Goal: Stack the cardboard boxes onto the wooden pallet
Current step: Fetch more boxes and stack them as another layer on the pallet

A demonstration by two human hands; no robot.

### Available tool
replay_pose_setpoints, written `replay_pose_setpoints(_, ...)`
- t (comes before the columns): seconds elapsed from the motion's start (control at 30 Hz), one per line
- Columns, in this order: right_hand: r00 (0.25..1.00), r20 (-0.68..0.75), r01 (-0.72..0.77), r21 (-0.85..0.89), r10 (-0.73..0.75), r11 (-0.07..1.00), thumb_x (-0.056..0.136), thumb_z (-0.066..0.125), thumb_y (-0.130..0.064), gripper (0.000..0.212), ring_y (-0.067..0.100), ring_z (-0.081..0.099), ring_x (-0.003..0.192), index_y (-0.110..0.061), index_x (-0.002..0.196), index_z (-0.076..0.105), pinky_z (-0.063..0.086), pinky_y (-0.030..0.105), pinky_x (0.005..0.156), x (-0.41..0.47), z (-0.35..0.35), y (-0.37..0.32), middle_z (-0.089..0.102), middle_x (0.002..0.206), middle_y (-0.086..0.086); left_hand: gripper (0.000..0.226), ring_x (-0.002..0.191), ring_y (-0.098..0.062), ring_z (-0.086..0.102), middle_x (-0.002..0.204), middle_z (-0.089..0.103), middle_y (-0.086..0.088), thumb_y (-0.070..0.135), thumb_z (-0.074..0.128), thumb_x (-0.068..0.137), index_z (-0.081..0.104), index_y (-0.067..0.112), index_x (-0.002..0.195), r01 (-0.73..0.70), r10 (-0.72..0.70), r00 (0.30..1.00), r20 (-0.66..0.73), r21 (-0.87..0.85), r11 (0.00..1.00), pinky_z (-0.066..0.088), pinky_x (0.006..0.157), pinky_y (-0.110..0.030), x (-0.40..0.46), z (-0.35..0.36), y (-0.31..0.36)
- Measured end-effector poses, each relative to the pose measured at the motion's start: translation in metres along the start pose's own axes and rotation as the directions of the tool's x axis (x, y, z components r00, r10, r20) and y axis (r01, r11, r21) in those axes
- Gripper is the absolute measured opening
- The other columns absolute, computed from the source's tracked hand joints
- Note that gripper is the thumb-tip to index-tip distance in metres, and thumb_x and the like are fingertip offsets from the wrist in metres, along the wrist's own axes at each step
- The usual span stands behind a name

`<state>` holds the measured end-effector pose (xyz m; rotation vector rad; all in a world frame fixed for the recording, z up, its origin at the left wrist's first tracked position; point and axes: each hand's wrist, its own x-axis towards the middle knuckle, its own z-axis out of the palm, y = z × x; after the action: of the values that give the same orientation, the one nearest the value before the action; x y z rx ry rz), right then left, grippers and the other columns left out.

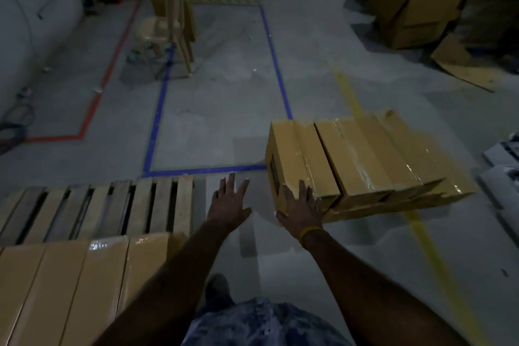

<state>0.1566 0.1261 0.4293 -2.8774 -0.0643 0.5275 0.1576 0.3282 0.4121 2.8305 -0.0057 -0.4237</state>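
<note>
Both arms reach forward over a grey concrete floor (pixel 224 109). The left hand (pixel 229 202) hovers above bare floor with its fingers (pixel 231 184) straight and spread apart, holding nothing. The right hand (pixel 299 206), with a yellow band (pixel 309 233) at the wrist, lies with straight, slightly spread fingers against the near left corner of the leftmost cardboard box (pixel 297 160) in a row of long boxes (pixel 373 157) lying side by side on the floor to the right; whether it presses or only touches cannot be told. The wooden pallet (pixel 95 211) lies to the left, near the left hand, its far slats bare. Across its near part sit several cardboard boxes on the pallet (pixel 67 286), packed side by side. Blue tape (pixel 157 126) marks a rectangle on the floor beyond the hands, with red tape (pixel 95 98) further left. A wooden chair (pixel 168 25) stands far left, and open cartons (pixel 415 8) sit far right.
</note>
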Motion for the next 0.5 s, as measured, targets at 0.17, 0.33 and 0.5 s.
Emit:
replay_pose_setpoints(0.17, 0.999, -0.006, -0.051, 0.035, 0.052, 0.998, 0.097, 0.053, -0.051, 0.082, 0.040, -0.008, 0.151, -0.032, 0.159, 0.003, 0.008, 0.063, 0.119, 0.065, -0.030, -0.035, -0.016, 0.164, 0.011, 0.086, 0.152, -0.038, -0.006, 0.165, -0.016, -0.011, 0.048, 0.056, 0.097, 0.001, 0.028, 0.160, -0.116, 0.113, 0.993, 0.042, 0.068, 0.991, 0.019, 0.120, -0.055, 0.076, -0.045, -0.023)
replay_pose_setpoints(0.33, 0.994, -0.019, -0.103, 0.084, 0.105, 0.991, 0.096, 0.055, -0.049, 0.082, 0.040, -0.007, 0.151, -0.032, 0.158, 0.003, 0.007, 0.064, 0.118, 0.112, -0.047, -0.052, -0.014, 0.164, 0.012, 0.086, 0.152, -0.040, -0.004, 0.166, -0.013, -0.011, 0.047, 0.058, 0.096, 0.004, 0.027, 0.160, -0.215, 0.208, 0.975, 0.072, 0.095, 0.972, 0.021, 0.118, -0.057, 0.146, -0.074, -0.025)
replay_pose_setpoints(0.5, 0.984, 0.001, -0.179, 0.105, 0.180, 0.978, 0.097, 0.054, -0.048, 0.082, 0.040, -0.009, 0.151, -0.030, 0.158, 0.003, 0.008, 0.065, 0.116, 0.162, -0.056, -0.049, -0.015, 0.164, 0.012, 0.087, 0.152, -0.038, -0.005, 0.166, -0.012, -0.010, 0.048, 0.059, 0.095, 0.004, 0.029, 0.159, -0.274, 0.260, 0.957, 0.125, 0.106, 0.956, 0.020, 0.120, -0.058, 0.207, -0.081, -0.011)
